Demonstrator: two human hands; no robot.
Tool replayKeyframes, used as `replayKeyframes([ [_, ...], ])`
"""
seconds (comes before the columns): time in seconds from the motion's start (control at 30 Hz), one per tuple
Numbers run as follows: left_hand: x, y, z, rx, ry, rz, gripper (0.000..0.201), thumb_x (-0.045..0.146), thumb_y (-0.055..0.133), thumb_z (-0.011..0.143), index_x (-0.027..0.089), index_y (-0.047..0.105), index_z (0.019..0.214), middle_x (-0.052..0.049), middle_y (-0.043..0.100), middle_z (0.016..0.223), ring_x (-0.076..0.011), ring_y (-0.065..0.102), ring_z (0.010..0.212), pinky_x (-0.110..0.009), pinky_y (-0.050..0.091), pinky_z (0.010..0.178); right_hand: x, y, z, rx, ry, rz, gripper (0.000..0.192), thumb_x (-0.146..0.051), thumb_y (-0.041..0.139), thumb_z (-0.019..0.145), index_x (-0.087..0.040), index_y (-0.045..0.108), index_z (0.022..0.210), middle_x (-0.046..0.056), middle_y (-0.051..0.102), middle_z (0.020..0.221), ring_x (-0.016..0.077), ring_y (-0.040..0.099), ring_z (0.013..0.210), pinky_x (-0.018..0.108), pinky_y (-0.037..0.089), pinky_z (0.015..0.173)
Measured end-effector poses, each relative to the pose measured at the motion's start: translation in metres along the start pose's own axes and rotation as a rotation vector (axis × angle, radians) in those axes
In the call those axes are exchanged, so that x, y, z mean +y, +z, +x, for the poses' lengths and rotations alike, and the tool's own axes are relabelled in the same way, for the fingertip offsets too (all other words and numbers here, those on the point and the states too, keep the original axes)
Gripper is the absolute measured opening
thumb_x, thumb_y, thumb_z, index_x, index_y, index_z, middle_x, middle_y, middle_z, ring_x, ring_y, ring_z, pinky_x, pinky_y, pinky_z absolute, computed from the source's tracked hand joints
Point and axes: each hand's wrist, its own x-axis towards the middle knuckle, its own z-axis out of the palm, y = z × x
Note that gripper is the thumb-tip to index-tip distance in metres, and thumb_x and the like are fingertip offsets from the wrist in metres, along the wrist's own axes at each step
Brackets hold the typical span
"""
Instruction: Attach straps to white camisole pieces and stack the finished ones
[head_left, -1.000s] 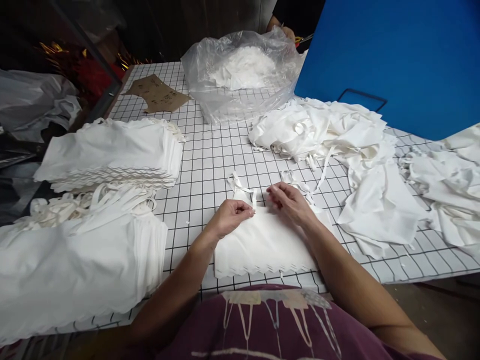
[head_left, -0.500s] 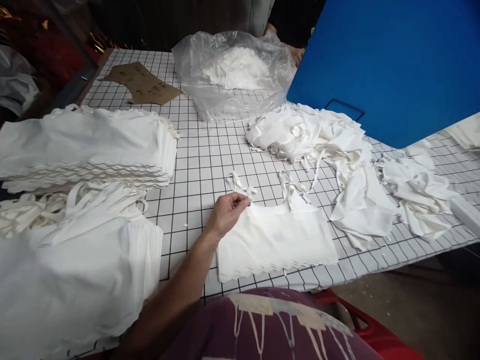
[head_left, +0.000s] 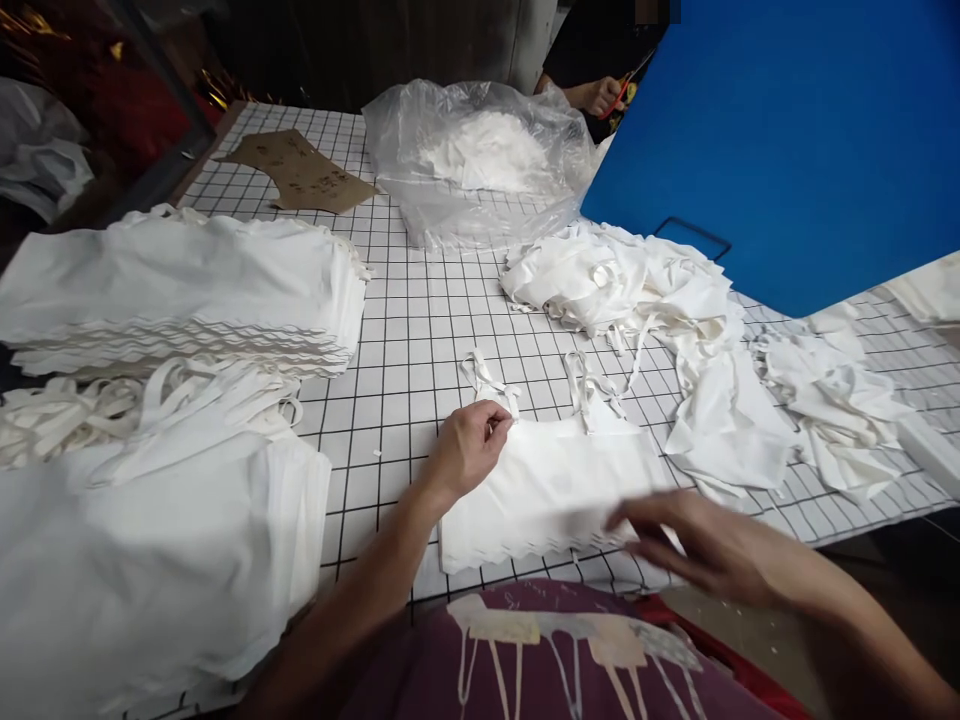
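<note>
A small white fabric top [head_left: 551, 480] with two tied straps and a scalloped hem lies flat on the grid-patterned table [head_left: 420, 330] right in front of me. My left hand [head_left: 466, 448] pinches its upper left corner, beside the left strap. My right hand [head_left: 694, 545] is blurred with motion, fingers apart, hovering over the garment's lower right hem; nothing shows in it.
Two tall stacks of folded white pieces [head_left: 180, 290] [head_left: 150, 550] fill the left side. A loose heap of white garments [head_left: 660, 300] lies at right, a clear plastic bag [head_left: 480, 160] of white cloth behind. A blue board [head_left: 787, 130] stands back right. Another person's hand [head_left: 600, 95] holds scissors at the far edge.
My right hand left the garment's top edge, went out of view, and has come back in at the lower right hem. My left hand stays pinched on the upper left corner.
</note>
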Motion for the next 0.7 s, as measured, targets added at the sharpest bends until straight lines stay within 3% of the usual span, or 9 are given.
replayKeyframes([
  [0.03, 0.001, 0.001, -0.001, -0.014, 0.032, 0.045, 0.015, 0.03, 0.061, 0.087, 0.021, 0.067, 0.077, -0.002, 0.063, 0.071, -0.0161, 0.052, 0.064, -0.028, 0.039, 0.064, -0.005, -0.003, 0.025, -0.05, -0.108, -0.011, 0.021, -0.038, 0.06, 0.093, -0.031, 0.073, 0.108, 0.01, 0.07, 0.09, 0.023, 0.063, 0.073, 0.036, 0.051, 0.064],
  [0.1, 0.003, 0.003, -0.003, -0.042, 0.08, 0.125, 0.012, 0.023, 0.06, 0.085, 0.021, 0.068, 0.077, -0.004, 0.065, 0.075, -0.018, 0.055, 0.067, -0.03, 0.04, 0.067, -0.013, 0.0, 0.076, 0.085, -0.301, -0.068, 0.032, -0.036, 0.056, 0.096, -0.026, 0.063, 0.126, 0.013, 0.067, 0.113, 0.0297, 0.06, 0.103, 0.045, 0.049, 0.089],
  [0.13, 0.003, 0.004, -0.003, -0.054, 0.092, 0.156, 0.011, 0.02, 0.059, 0.083, 0.021, 0.068, 0.076, -0.005, 0.066, 0.076, -0.019, 0.056, 0.068, -0.031, 0.04, 0.068, -0.016, 0.006, 0.1, 0.072, -0.387, -0.087, 0.036, -0.035, 0.055, 0.097, -0.024, 0.06, 0.13, 0.014, 0.065, 0.12, 0.0304, 0.057, 0.11, 0.047, 0.046, 0.093],
  [0.2, 0.002, 0.003, -0.003, -0.057, 0.085, 0.179, 0.012, 0.015, 0.06, 0.079, 0.021, 0.066, 0.071, -0.005, 0.065, 0.075, -0.0206, 0.057, 0.069, -0.033, 0.04, 0.068, -0.016, 0.019, 0.134, 0.004, -0.485, -0.127, 0.038, -0.035, 0.053, 0.099, -0.021, 0.057, 0.133, 0.014, 0.063, 0.123, 0.03, 0.055, 0.112, 0.049, 0.044, 0.093],
  [0.27, 0.001, 0.001, -0.002, -0.038, 0.063, 0.141, 0.013, 0.014, 0.063, 0.076, 0.021, 0.064, 0.065, -0.005, 0.063, 0.071, -0.0205, 0.055, 0.067, -0.033, 0.04, 0.069, -0.01, 0.03, 0.152, -0.056, -0.494, -0.158, 0.035, -0.034, 0.05, 0.1, -0.019, 0.059, 0.13, 0.014, 0.064, 0.119, 0.0282, 0.058, 0.105, 0.047, 0.043, 0.089],
  [0.37, 0.0, -0.004, 0.0, -0.029, 0.043, 0.093, 0.01, 0.019, 0.065, 0.077, 0.022, 0.066, 0.067, -0.003, 0.061, 0.065, -0.0176, 0.052, 0.061, -0.031, 0.04, 0.066, 0.003, 0.034, 0.158, -0.076, -0.433, -0.152, 0.031, -0.035, 0.049, 0.101, -0.018, 0.063, 0.123, 0.012, 0.069, 0.107, 0.0258, 0.061, 0.095, 0.043, 0.042, 0.084],
  [0.5, -0.002, -0.007, 0.002, -0.062, 0.054, 0.211, 0.014, 0.022, 0.06, 0.084, 0.019, 0.069, 0.073, -0.001, 0.059, 0.06, -0.0142, 0.048, 0.055, -0.029, 0.038, 0.059, 0.016, 0.03, 0.153, -0.105, -0.371, -0.061, 0.025, -0.035, 0.051, 0.1, -0.021, 0.069, 0.109, 0.009, 0.071, 0.093, 0.0244, 0.061, 0.085, 0.042, 0.042, 0.081],
  [0.7, -0.003, -0.004, 0.001, -0.137, 0.079, 0.33, 0.019, 0.015, 0.054, 0.087, 0.017, 0.07, 0.079, -0.003, 0.067, 0.073, -0.015, 0.054, 0.061, -0.029, 0.04, 0.06, 0.025, 0.034, 0.146, -0.12, -0.326, 0.094, 0.022, -0.04, 0.056, 0.097, -0.026, 0.073, 0.1, 0.007, 0.07, 0.088, 0.0235, 0.061, 0.077, 0.04, 0.045, 0.072],
])
